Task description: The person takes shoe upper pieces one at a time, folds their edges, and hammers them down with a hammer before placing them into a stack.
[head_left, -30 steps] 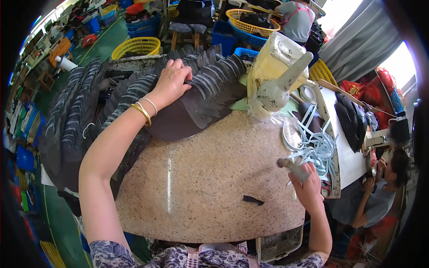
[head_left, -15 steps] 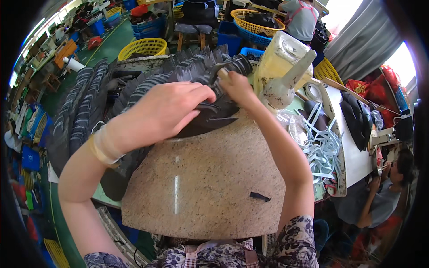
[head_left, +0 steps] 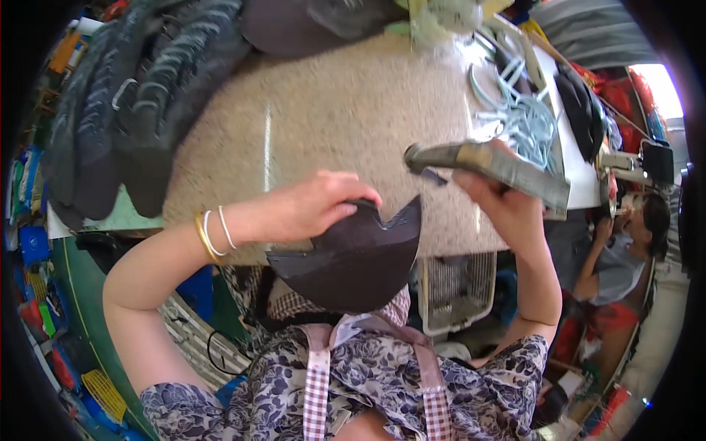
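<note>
My left hand [head_left: 309, 207] pinches the upper edge of a dark, curved shoe-upper piece [head_left: 353, 268], with fingers and thumb closed on it. The piece hangs over the near table edge, its rounded side toward me and a pointed notch at its top right. To the right, raised over the table, my right hand [head_left: 507, 209] is wrapped around a hammer [head_left: 471, 158]. The hammer has a long grey metal head with a round face at the left and a broad flat end at the right. A small dark scrap [head_left: 434, 176] lies on the table beneath the hammer.
Overlapping stacks of dark shoe pieces [head_left: 154, 95] cover the left; more dark pieces [head_left: 316, 26] lie at the far edge. Pale blue straps [head_left: 522, 117] are tangled on the right of the speckled stone tabletop [head_left: 331, 117]. A person [head_left: 621, 250] sits at a machine at right.
Both hands have come back from the far stack toward me. My left hand now holds a dark piece, and the hammer is raised at the right. The view has tilted down.
</note>
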The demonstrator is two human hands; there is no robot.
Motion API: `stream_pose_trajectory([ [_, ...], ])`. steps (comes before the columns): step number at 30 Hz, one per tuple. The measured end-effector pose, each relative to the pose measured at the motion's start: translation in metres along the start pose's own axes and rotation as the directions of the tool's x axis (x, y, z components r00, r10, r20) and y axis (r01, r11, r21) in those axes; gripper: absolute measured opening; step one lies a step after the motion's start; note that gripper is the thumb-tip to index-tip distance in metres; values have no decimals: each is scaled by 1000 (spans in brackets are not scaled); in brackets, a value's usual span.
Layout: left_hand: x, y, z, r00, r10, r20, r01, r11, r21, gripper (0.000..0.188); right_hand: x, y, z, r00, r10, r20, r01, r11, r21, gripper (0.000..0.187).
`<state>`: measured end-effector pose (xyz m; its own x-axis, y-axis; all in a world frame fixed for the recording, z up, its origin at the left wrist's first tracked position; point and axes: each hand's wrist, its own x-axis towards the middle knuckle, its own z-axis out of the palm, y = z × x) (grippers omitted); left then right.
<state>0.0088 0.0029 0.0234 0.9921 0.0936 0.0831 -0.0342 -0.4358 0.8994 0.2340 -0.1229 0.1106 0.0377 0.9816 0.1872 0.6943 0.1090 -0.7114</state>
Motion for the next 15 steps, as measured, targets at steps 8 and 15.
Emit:
stream_pose_trajectory([
  [8,3,-10,-3,991,18,-134,29,939,344,31,-36,15,51,926,-208,315,226,974,-21,33],
  [15,4,-18,-9,993,-30,-113,52,977,205,20,-30,21,53,919,-124,375,116,992,44,33],
])
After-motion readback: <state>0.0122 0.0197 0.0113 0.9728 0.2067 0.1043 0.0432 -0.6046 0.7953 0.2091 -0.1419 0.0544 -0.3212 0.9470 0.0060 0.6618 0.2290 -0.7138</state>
